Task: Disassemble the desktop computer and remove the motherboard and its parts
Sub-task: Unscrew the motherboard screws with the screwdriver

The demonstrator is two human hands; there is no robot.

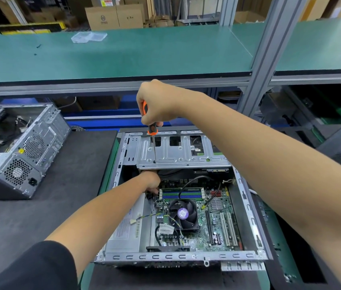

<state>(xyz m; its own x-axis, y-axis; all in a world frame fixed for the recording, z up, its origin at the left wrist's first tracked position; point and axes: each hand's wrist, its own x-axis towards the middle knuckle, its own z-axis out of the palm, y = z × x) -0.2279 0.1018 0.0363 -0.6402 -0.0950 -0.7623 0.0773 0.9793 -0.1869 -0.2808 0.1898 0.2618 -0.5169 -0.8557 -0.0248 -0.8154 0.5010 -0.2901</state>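
While the screwdriver (152, 130) stands upright in the right hand (157, 101), with its tip in a screw hole near the left front of the drive cage (178, 158), best to keep the shaft straight above the screw and to press down before turning. Right fingers (158, 123) curled around the orange and black handle, holding it firmly. Left hand (151, 183) reaching into the case (247, 210) under the front edge of the cage, just above the motherboard (215, 225); cannot tell how its fingers lie, because the hand hides them, so cannot say if they hold a cable or only support the cage from below.

Motherboard not yet free: lying flat on the floor of the open case, on the table (29, 212), with the fan (183, 214) in its middle, the cables (188, 183) plugged in, and the power supply (127, 229) to its left.

Advice for this step: turn slowly, with steady pressure, so that the tip does not slip out and scratch the metal. Good to support the cage from below as the screw comes loose, so it cannot drop on the memory slots. Better to catch the screw at once, lest it fall among the parts of the board.
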